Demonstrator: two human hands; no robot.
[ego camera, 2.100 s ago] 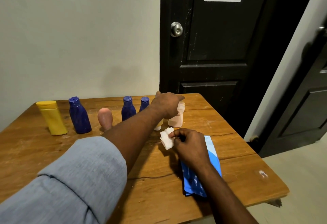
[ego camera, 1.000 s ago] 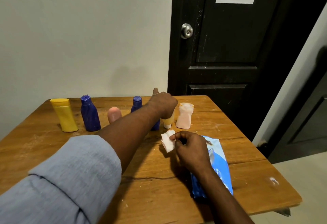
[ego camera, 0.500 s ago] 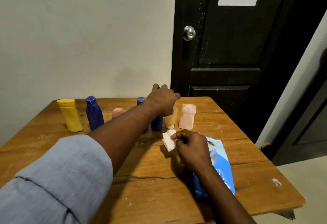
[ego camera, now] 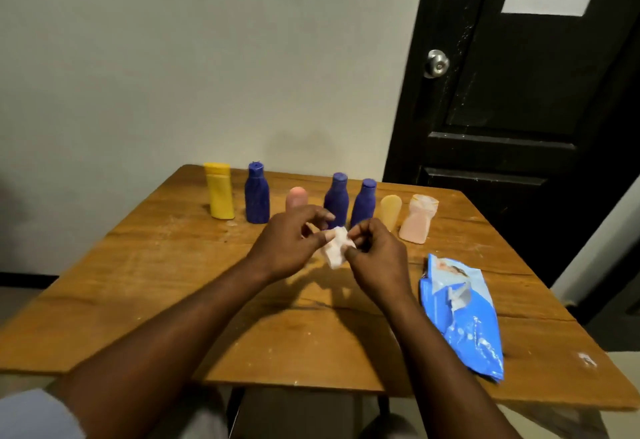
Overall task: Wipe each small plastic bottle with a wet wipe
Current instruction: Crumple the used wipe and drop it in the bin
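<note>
Head view
Table (ego camera: 166, 286): wooden, it carries all the things; the bottles stand in one row along its far edge.
Yellow bottle (ego camera: 219, 191): upright at the left end of the row, nearest the far left corner; opaque, so what is inside cannot be seen.
Blue bottle (ego camera: 257, 194): upright just right of the yellow one, cap on, opaque.
Pink bottle (ego camera: 296, 197): rounded top, next in the row; its lower part is hidden behind the left hand.
Second blue bottle (ego camera: 336, 197): upright, cap on, behind the hands.
Third blue bottle (ego camera: 363, 200): upright just beside the second one, cap on.
Pale yellow bottle (ego camera: 390, 208): small, right of the blue pair, its base hidden by the right hand.
Peach bottle (ego camera: 416, 218): right end of the row, with a clear pale cap; the contents cannot be told.
Wipe (ego camera: 334, 248): small, white, crumpled, held above the middle of the table in front of the row, touching no bottle.
Left hand (ego camera: 287, 243): thumb and forefinger pinch the left side of the wipe; the other fingers are loosely curled above it.
Right hand (ego camera: 375, 254): fingertips pinch the right side of the wipe, fingers bent inward.
Wipe pack (ego camera: 462, 317): blue soft pack, lying flat near the right edge; its top flap looks partly lifted.
</note>
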